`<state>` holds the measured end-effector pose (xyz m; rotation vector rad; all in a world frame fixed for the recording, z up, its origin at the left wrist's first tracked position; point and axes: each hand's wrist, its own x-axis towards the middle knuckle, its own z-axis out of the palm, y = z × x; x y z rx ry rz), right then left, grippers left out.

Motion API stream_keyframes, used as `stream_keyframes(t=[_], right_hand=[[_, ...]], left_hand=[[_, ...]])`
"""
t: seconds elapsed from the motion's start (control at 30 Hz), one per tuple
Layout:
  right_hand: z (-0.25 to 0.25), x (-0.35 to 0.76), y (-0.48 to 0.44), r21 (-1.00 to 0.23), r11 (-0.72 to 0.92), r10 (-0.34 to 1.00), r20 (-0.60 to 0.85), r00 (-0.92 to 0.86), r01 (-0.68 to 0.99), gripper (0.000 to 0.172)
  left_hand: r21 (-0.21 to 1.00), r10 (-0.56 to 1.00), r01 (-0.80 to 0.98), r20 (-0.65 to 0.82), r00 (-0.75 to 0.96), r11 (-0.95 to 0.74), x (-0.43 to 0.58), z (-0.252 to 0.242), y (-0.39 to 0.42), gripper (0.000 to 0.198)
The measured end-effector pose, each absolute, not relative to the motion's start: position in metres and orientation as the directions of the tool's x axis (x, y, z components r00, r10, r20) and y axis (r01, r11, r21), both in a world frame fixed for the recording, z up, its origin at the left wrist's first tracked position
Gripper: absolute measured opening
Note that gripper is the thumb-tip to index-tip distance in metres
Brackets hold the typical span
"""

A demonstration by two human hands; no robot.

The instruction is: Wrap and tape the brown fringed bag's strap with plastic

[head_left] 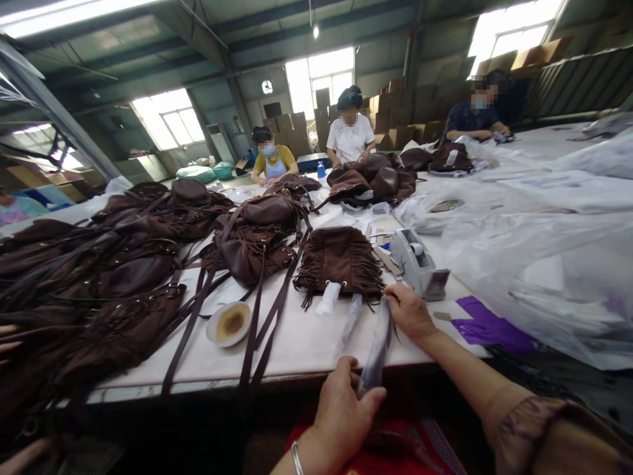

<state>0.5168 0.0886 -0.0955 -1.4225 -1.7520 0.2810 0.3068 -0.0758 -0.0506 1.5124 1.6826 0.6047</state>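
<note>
A dark brown fringed bag (341, 260) lies on the white table in front of me, its metal eyelets toward me. From its near edge come a short white wrapping (328, 298) and a strip in clear plastic (350, 323). Beside these, a plastic-wrapped strap (376, 346) stretches toward me over the table edge. My right hand (409, 314) pinches its far end close to the bag's corner. Lower down, my left hand (342, 404), with a bracelet at the wrist, closes its thumb and fingers around the near end.
A tape dispenser (418, 264) stands right of the bag, near purple material (487, 323) and clear plastic sheeting (544, 264). Brown bags (133, 270) with long straps are heaped left, near a small dish (228, 324). Several people work around the table; fingers show at the left edge.
</note>
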Motion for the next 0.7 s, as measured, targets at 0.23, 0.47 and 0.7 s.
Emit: stream_keyframes(t=[0.23,0.47,0.7], right_hand=[[-0.094,0.516,0.099,-0.621,0.358,0.888,0.456,-0.050,0.697,0.019],[-0.103,0.520,0.113,-0.647,0.283,0.901,0.432,0.033,0.708,0.021],[-0.094,0.533,0.097,-0.653,0.350,0.880,0.476,0.004,0.671,0.021]], left_hand=[[0.450,0.967,0.893,-0.228,0.110,0.004,0.327,-0.024,-0.060,0.045],[0.303,0.965,0.941,-0.158,0.207,-0.152,0.342,-0.020,-0.041,0.030],[0.238,0.968,0.944,-0.051,0.247,-0.229,0.312,-0.024,-0.022,0.013]])
